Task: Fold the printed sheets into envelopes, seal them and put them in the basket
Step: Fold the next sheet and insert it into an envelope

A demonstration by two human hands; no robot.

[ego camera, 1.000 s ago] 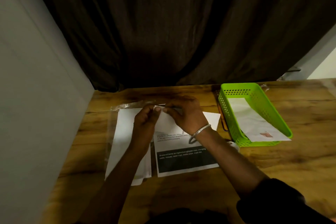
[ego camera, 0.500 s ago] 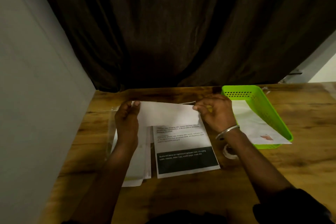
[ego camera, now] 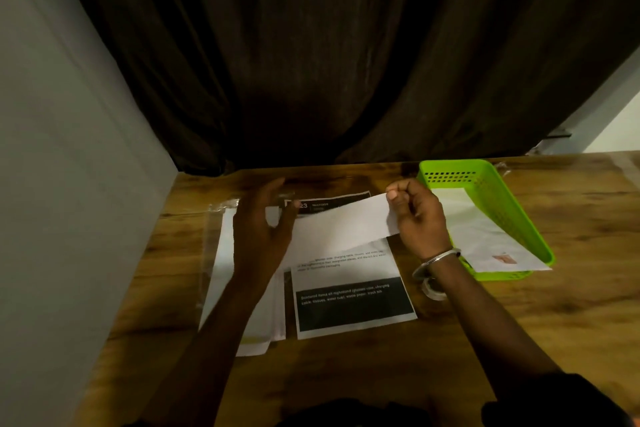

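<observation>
Envelope (ego camera: 341,225) above printed sheet (ego camera: 349,305) | right grip (ego camera: 419,222) pinches its right end | left grip (ego camera: 258,236) at left end; hold unclear

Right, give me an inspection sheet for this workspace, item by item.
Surface: wooden table, dimly lit.
Job's things: printed sheet flat on the table; folded paper held above it; green basket at right with one white envelope in it, overhanging the near rim.
Clutter: pile of white paper in a clear sleeve at left; tape roll by the right wrist.
Hands: left hand holds the folded paper's left end; right hand pinches its right end.
Cables: nothing seen.
Surroundings: dark curtain behind; grey wall at left.
</observation>
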